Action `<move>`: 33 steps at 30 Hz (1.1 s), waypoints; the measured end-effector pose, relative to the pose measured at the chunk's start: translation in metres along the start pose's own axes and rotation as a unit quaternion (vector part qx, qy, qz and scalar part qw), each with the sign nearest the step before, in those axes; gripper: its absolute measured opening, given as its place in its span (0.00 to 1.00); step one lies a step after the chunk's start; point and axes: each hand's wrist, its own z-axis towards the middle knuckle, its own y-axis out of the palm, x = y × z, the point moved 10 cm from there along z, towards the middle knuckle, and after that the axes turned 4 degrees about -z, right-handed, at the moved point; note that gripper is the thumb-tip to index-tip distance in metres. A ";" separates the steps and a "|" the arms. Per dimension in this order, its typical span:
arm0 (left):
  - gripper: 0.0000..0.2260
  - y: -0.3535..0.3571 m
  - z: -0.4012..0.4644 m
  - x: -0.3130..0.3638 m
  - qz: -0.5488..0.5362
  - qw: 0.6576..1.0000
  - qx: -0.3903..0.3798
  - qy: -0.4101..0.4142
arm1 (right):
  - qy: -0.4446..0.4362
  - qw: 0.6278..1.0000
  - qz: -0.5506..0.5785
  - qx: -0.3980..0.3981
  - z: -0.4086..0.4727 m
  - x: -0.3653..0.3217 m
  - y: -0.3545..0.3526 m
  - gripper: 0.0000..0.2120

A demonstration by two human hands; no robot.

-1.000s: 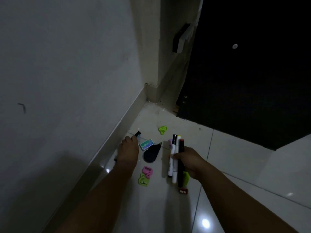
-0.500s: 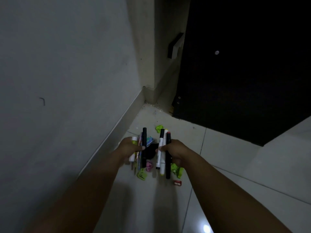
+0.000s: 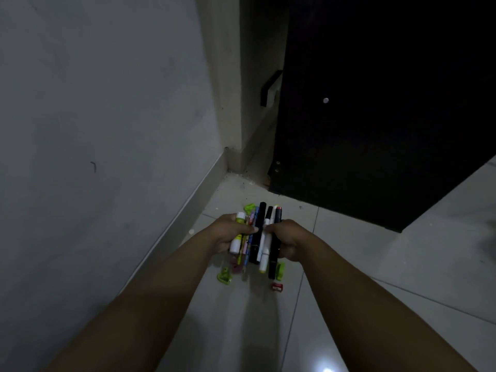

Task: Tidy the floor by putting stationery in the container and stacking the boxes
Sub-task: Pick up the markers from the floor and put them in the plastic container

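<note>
My left hand (image 3: 228, 233) grips a bunch of pens and pencils (image 3: 248, 238), among them a white and yellow marker and a black marker. My right hand (image 3: 288, 238) holds a second bunch of markers (image 3: 269, 245), white and black. The two bunches touch side by side above the floor. Below them on the tiles lie a green sharpener (image 3: 224, 276), a red sharpener (image 3: 278, 287), a pink piece (image 3: 236, 267), a green piece (image 3: 281, 269) and another green piece (image 3: 249, 208) further off. No container or boxes are in view.
A grey wall with a skirting board (image 3: 171, 234) runs along the left. A large dark door or cabinet (image 3: 375, 130) stands ahead on the right, meeting the corner. Glossy white floor tiles (image 3: 375, 264) stretch to the right and toward me.
My left hand lifted pens off the floor by the wall. Both hands rose and came together, so the two bunches now touch. The view shifted slightly.
</note>
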 end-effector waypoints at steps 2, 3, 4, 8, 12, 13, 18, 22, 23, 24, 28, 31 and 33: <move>0.06 0.004 -0.008 0.002 -0.001 1.000 0.007 0.000 | 0.001 1.000 0.012 -0.013 -0.009 0.001 0.002 0.07; 0.06 0.004 -0.014 0.004 0.002 1.000 0.012 -0.002 | 0.003 1.000 0.016 -0.019 -0.016 0.000 0.003 0.09; 0.07 0.005 -0.019 0.004 0.006 1.000 0.017 -0.005 | 0.004 0.999 0.021 -0.024 -0.022 0.001 0.003 0.10; 0.06 0.016 -0.053 0.008 0.020 0.999 0.029 -0.023 | 0.019 0.999 0.039 -0.028 -0.059 -0.001 0.000 0.13; 0.04 0.028 -0.100 0.024 -0.001 0.999 0.033 -0.036 | 0.058 0.997 0.040 -0.039 -0.109 -0.009 -0.001 0.14; 0.05 0.031 -0.113 0.029 -0.014 0.999 0.029 -0.040 | 0.064 0.996 0.035 -0.044 -0.121 -0.013 0.000 0.15; 0.07 0.037 -0.186 0.074 -0.065 0.995 0.043 -0.065 | 0.079 0.994 0.038 -0.067 -0.199 -0.056 0.006 0.13; 0.06 0.038 -0.240 0.127 -0.086 0.991 0.066 -0.078 | 0.080 0.993 0.036 -0.080 -0.258 -0.103 0.009 0.10; 0.06 0.039 -0.253 0.142 -0.089 0.991 0.069 -0.077 | 0.076 0.993 0.033 -0.081 -0.271 -0.117 0.009 0.10; 0.06 0.040 -0.266 0.158 -0.096 0.990 0.074 -0.074 | 0.072 0.994 0.032 -0.081 -0.286 -0.131 0.008 0.10; 0.07 0.048 -0.315 0.222 -0.112 0.989 0.076 -0.062 | 0.063 0.993 0.028 -0.093 -0.343 -0.189 0.004 0.08; 0.06 0.055 -0.352 0.274 -0.111 0.989 0.080 -0.049 | 0.061 0.993 0.029 -0.096 -0.386 -0.234 -0.002 0.07; 0.06 0.061 -0.375 0.310 -0.106 0.990 0.082 -0.042 | 0.062 0.993 0.029 -0.094 -0.416 -0.265 -0.007 0.07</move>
